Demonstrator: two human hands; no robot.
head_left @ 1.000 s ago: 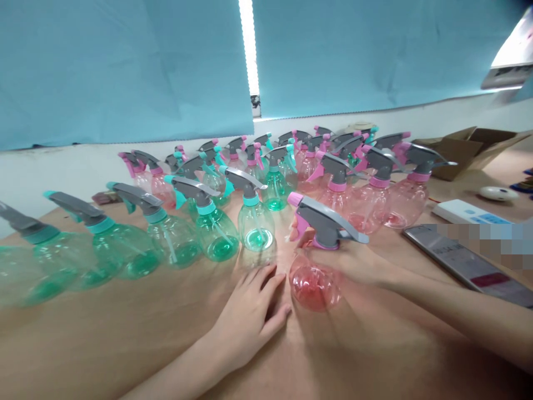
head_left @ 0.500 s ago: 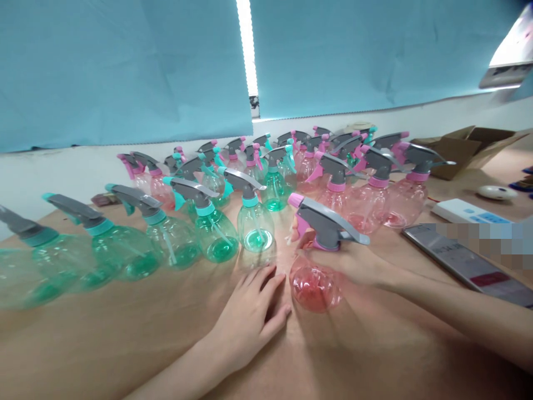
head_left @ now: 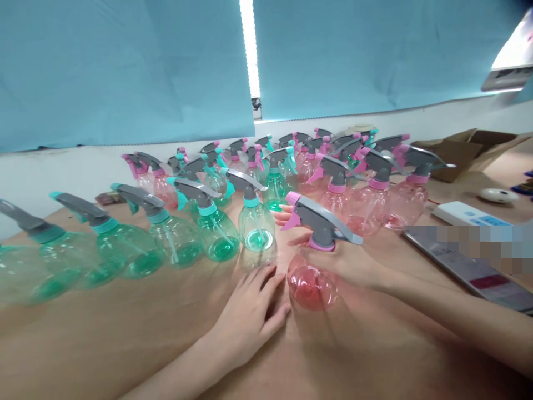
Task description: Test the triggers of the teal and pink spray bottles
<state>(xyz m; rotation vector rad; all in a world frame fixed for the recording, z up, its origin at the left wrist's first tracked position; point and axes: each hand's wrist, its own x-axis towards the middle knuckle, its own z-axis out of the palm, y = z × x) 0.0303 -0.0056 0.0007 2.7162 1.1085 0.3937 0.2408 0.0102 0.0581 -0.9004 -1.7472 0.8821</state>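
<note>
A pink spray bottle [head_left: 312,286] with a grey and pink trigger head stands in front of me. My right hand [head_left: 350,261] is behind its neck, partly hidden by the bottle. The fingers of that hand stretch out past the trigger, spread and not wrapped round it. Whether the palm touches the bottle I cannot tell. Flat on the table, just left of the pink bottle, rests my left hand [head_left: 250,316], fingers loosely extended and holding nothing. Nearest beyond it is a green spray bottle [head_left: 257,225] with a turquoise collar.
Several green spray bottles [head_left: 172,239] form a row to the left. Pink ones [head_left: 368,205] stand at the right, with mixed colours behind. A phone [head_left: 462,266], a white box-shaped device [head_left: 466,214], a white mouse [head_left: 497,195] and an open cardboard box [head_left: 453,158] lie rightward.
The fingers of my right hand have straightened away from the pink bottle's trigger, where they were curled. That bottle has shifted slightly left. My left hand stays where it was.
</note>
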